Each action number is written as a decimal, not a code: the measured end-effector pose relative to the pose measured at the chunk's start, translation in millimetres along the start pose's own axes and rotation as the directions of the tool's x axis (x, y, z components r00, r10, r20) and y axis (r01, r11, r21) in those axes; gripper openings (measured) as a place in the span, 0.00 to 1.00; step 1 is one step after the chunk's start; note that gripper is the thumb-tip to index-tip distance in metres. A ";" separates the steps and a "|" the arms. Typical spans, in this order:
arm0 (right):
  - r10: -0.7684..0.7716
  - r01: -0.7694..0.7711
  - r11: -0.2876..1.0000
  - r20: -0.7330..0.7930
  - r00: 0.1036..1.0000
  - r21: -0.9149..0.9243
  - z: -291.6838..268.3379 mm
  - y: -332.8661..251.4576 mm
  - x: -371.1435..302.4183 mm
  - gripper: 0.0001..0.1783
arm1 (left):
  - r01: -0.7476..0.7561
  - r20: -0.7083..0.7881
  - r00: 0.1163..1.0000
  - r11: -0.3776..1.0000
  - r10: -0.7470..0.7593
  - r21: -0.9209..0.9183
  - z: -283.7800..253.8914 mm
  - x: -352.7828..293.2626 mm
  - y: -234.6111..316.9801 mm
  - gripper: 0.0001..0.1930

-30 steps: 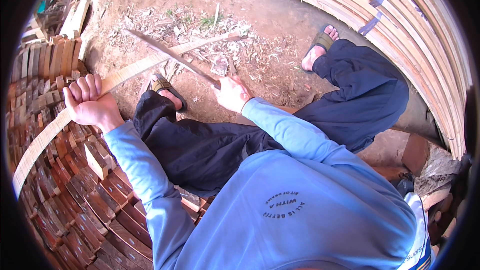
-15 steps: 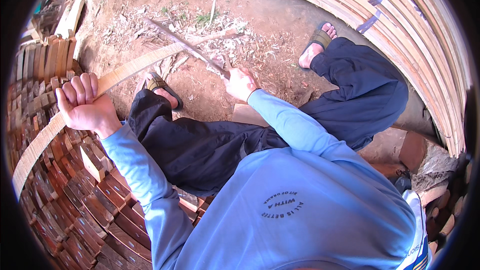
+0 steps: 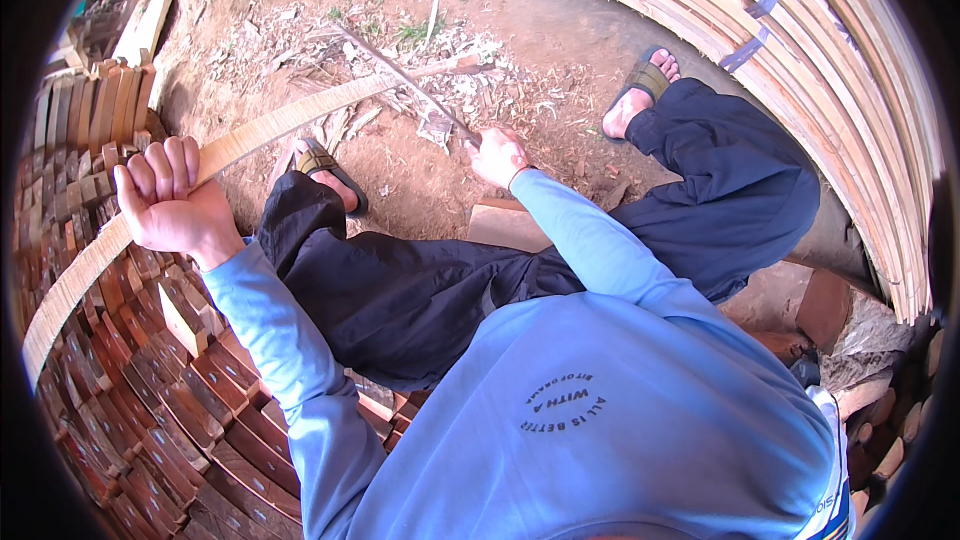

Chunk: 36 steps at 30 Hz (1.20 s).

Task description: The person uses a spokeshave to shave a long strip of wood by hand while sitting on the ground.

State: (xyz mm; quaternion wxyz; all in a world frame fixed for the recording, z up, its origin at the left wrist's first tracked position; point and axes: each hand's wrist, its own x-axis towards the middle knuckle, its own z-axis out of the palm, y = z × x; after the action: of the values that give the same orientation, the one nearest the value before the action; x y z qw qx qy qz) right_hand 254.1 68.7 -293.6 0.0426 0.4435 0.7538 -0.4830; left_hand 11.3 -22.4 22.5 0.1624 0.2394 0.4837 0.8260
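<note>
With our left hand (image 3: 170, 198) we are gripping the long pale wooden strip (image 3: 275, 125), fingers curling round it, and the strip is staying almost where it was a second ago. The change is happening on the other side: our right hand (image 3: 497, 157), clenching the near end of a narrow dark tool (image 3: 432, 100), is shifting farther right, and the tool is travelling with it. It is now crossing the strip closer to the far end, though we are not able to tell whether the two are touching. The strip is running from beside the stacked wood pieces (image 3: 150, 410), past our left foot (image 3: 330, 178), toward the wood shavings (image 3: 490, 90) on the ground (image 3: 400, 180). We are reading this as a stroke moving outward along the wood, the left hand apparently steadying while the right is doing the moving.
</note>
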 end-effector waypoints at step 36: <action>0.310 -0.308 0.951 0.103 0.945 -0.038 -16.3 19.8 24.4 0.16 | -0.035 -0.047 0.998 0.999 0.036 0.033 9.7 -2.2 -6.3 0.25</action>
State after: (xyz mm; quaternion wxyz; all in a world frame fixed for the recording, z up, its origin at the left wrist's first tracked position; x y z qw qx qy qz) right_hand 259.3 99.2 -310.6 0.1631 0.5289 0.6769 -0.4853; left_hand 18.8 -13.6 20.4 0.1324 0.2308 0.4963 0.8264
